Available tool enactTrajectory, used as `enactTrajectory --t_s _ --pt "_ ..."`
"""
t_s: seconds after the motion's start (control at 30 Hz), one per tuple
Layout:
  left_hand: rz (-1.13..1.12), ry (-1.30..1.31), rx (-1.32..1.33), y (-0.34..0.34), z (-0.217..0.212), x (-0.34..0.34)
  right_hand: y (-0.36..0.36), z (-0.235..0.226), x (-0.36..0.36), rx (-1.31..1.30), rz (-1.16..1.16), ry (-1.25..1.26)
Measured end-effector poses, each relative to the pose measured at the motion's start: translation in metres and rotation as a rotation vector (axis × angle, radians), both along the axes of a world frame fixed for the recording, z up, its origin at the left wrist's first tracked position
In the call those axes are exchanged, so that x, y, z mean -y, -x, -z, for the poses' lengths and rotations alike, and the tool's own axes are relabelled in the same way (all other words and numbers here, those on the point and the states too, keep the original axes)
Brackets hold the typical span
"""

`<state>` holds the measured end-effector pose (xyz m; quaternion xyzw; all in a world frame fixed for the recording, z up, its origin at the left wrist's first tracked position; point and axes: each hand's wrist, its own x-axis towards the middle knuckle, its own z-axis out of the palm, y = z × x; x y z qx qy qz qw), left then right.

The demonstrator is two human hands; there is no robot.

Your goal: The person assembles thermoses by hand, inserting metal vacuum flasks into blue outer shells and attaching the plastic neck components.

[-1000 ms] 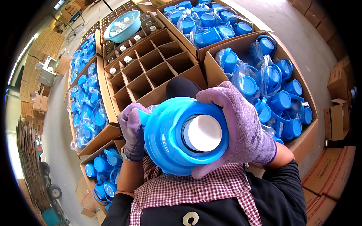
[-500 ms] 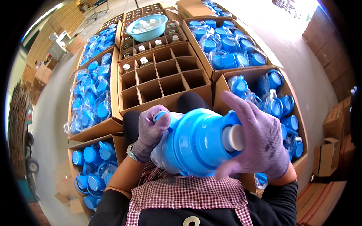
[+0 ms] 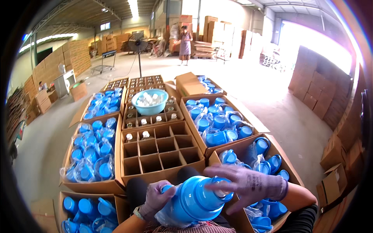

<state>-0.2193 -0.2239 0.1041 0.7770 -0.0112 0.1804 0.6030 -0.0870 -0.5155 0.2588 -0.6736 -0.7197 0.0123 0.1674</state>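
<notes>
A blue plastic thermos flask point(image 3: 196, 200) lies tilted across my lap, its mouth toward the right and clear plastic wrap around its lower part. My left hand point(image 3: 157, 199), in a grey-purple glove, is closed around its handle. My right hand point(image 3: 248, 184), gloved the same way, reaches over the mouth with fingers stretched and thumb apart; the fingertips are a little blurred. Something shiny shows in the mouth, partly covered by these fingers. Straight ahead stands a divided carton point(image 3: 163, 171) with two white-capped bottle necks point(image 3: 145, 134) in its far left cells.
Open cartons of blue, plastic-wrapped flasks stand at left point(image 3: 91, 151), right point(image 3: 219, 120) and near right point(image 3: 268, 163). A light-blue basin point(image 3: 149, 108) of white stoppers rests on a divided carton. Farther off are a standing fan point(image 3: 138, 44) and a person point(image 3: 185, 44).
The view has tilted up, bringing the far hall into sight. The white stopper seen at the flask's mouth no longer shows. My right hand has turned more across the mouth.
</notes>
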Motion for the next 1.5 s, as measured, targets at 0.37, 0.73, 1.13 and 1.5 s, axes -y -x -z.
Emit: enactTrajectory --t_s 0.37,0.73,1.13,1.5 --pt "0.08 -0.004 -0.053 0.028 0.004 -0.008 0.015 0.0 -0.008 -0.045 0.025 0.033" --pt "-0.047 -0.138 -0.062 0.056 -0.018 0.026 -0.017 0.019 -0.051 0.304 0.35 0.226" --pt "0.005 -0.182 -0.258 0.063 -0.018 0.009 -0.005 0.013 -0.104 0.006 0.319 -0.17" --pt "0.427 0.349 -0.297 0.06 -0.015 -0.05 0.018 -0.012 -0.109 -0.021 -0.21 -0.251"
